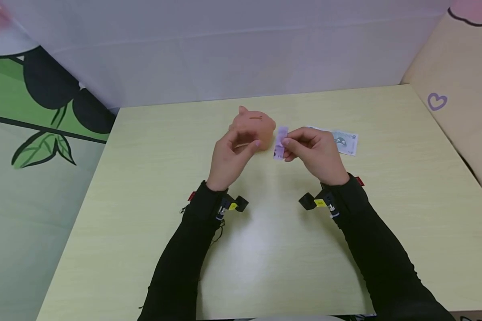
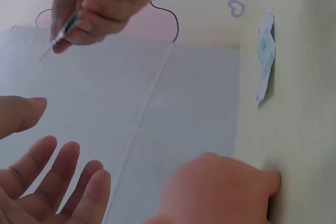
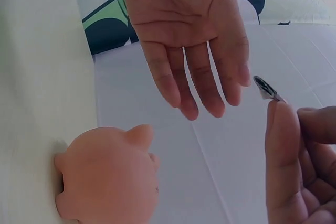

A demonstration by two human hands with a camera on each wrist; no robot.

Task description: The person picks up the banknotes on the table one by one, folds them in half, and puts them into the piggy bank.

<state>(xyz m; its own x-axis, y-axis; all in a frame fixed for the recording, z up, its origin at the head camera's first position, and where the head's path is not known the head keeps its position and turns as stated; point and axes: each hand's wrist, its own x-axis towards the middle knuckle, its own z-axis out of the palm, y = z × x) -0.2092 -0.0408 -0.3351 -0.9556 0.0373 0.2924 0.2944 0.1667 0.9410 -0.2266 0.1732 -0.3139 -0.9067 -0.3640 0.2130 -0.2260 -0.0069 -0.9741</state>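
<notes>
My right hand pinches a purple banknote, folded into a narrow strip, between thumb and fingers above the table. In the right wrist view the strip's folded end sticks out past the fingertips. Facing it, my left hand holds nothing; its fingers are loosely extended, apart from the note. Behind the hands stands a pink piggy bank with a dark coin slot on its top, partly hidden by my left hand. It also shows low in the left wrist view.
Beyond my right hand a pale blue-green banknote lies on the table, creased and partly covered by the hand in the head view. A pale cloth wall rises behind the table, and a beige printed panel stands on the right.
</notes>
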